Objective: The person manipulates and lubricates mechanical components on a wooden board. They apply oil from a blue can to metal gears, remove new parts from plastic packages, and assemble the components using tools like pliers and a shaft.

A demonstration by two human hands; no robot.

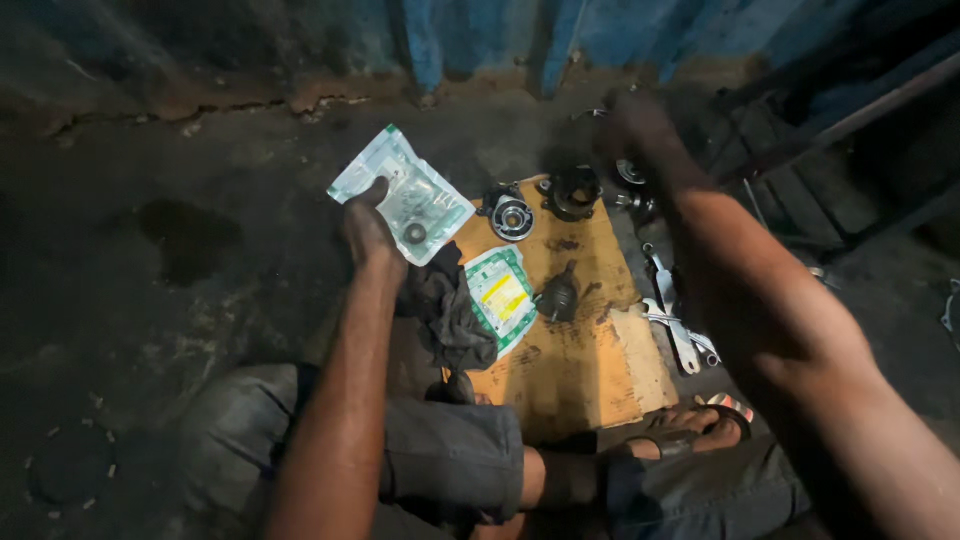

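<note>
- a dark, stained floor [150,250] fills most of the frame, with a blue wall [620,30] running along the top edge.
- a worn orange-brown board [575,350] is laid on the floor in the centre of the frame, just above the person's knees.
- a dark rag [445,310] is bunched at the board's left edge, below the raised packet.
- a clear plastic packet [405,195] with green and white print is held up at centre left; a small dark ring can be seen inside it near the lower edge.
- the left hand [368,232] is closed on the packet's lower left edge, the thumb pressed onto its face and the fingers hidden behind it.
- the right hand [632,125], blurred, is stretched to the upper right of the board, over dark metal parts; whether its fingers are closed on anything cannot be told.
- a second packet [500,295], green and yellow, is lying flat on the board beside the rag.
- metal spanners [672,320] are laid off the board's right edge.
- a round bearing housing [512,217] and a dark flanged part [572,192] are set at the board's top.
- a small dark fitting [560,297] is seen mid-board.
</note>
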